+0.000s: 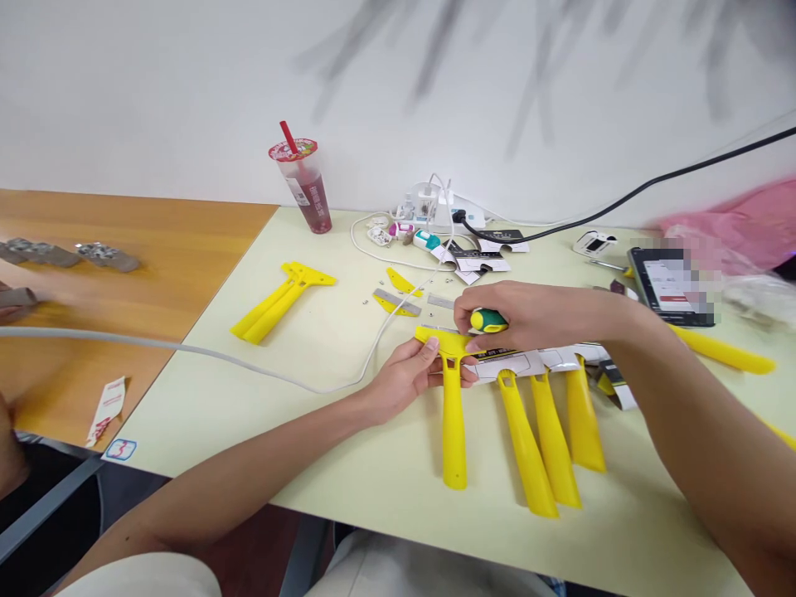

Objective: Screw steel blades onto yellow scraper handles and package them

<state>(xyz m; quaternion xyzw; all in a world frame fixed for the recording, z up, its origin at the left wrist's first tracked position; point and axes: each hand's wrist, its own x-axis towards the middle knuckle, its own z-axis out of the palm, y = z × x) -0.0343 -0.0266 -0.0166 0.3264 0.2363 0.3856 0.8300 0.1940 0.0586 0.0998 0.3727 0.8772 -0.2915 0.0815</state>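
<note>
Facing a white wall [186, 91], the desk [249, 423] holds scrapers [528, 448].

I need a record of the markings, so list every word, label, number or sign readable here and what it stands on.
Cup: label print too small to read.
White card under the yellow plastic scraper: black print too small to read.
Phone screen: partly pixelated, unreadable.
Sachet: red print too blurred to read.
Corner sticker: blue-and-red mark, possibly "3", uncertain.
Screwdriver handle: no text visible.
</note>
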